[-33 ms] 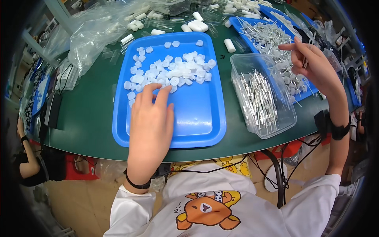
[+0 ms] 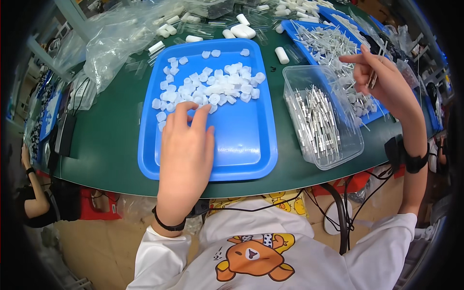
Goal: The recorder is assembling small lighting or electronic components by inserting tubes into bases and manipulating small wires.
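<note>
Flanking the blue tray [image 2: 251, 145]: clear bin [image 2: 338, 150], crumpled plastic bags [image 2: 116, 38].

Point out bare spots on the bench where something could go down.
Free: near half of the blue tray, below the white caps and right of the left hand; the green table strip left of that tray. Crowded: clear tub of metal pins, far edge under plastic bags, the tray under the right hand.

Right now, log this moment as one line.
left hand: fingertips on white caps in blue tray | right hand: raised, pinching thin rods | clear bin: rods inside
</note>
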Available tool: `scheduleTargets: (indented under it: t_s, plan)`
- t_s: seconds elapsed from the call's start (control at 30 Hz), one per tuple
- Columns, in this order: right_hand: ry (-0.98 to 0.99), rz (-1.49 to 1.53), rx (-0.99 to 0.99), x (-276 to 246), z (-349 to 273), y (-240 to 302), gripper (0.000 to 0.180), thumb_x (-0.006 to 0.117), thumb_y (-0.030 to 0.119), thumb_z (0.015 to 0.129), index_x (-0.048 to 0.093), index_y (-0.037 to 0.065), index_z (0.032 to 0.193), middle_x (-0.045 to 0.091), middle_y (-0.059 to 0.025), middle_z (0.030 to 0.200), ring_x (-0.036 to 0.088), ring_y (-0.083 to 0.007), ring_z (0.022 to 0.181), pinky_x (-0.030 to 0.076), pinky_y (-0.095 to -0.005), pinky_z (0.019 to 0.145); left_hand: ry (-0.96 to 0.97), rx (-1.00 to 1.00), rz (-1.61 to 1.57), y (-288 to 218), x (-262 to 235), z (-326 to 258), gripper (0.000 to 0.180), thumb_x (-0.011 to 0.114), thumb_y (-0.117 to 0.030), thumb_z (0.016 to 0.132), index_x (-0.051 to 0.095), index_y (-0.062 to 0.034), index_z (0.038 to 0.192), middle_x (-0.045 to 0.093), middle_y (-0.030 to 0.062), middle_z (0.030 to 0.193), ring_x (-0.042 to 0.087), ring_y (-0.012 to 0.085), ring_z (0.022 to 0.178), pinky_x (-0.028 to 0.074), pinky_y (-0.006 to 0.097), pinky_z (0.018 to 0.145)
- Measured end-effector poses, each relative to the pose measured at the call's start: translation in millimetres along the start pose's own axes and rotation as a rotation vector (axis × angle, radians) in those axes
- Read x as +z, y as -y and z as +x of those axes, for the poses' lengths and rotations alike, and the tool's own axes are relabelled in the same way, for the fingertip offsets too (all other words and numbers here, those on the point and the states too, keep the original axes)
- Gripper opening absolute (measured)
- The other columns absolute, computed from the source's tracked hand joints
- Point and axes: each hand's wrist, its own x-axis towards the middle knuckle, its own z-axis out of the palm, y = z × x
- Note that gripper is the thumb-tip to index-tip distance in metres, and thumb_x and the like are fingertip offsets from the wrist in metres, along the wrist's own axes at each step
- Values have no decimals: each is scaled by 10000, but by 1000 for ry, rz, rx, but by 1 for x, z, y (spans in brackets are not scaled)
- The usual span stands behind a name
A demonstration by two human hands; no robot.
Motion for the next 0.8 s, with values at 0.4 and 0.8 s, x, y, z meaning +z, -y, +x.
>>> scheduleTargets:
  t_s: [0.4, 0.8]
  plan:
    - [-39, -534, -98, 45, -14, 3, 567, 275, 420, 885, 575, -3, 657, 464, -33, 564, 387, -124, 577, 327, -238, 593, 29, 66, 49, -5, 1, 3, 278, 549, -16, 724, 500, 5, 997, 448, 133, 956, 426, 276, 871, 361, 344, 776]
    - [139, -115, -4, 56, -19, 4, 570, 240, 434, 885, 471, 44, 539, 398, 0, 456, 359, -65, 363, 279, -164, 353, 31, 146, 23, -2, 6, 3, 176, 531, -21, 730, 535, -30, 906, 522, 90, 975, 445, 263, 896, 340, 340, 799]
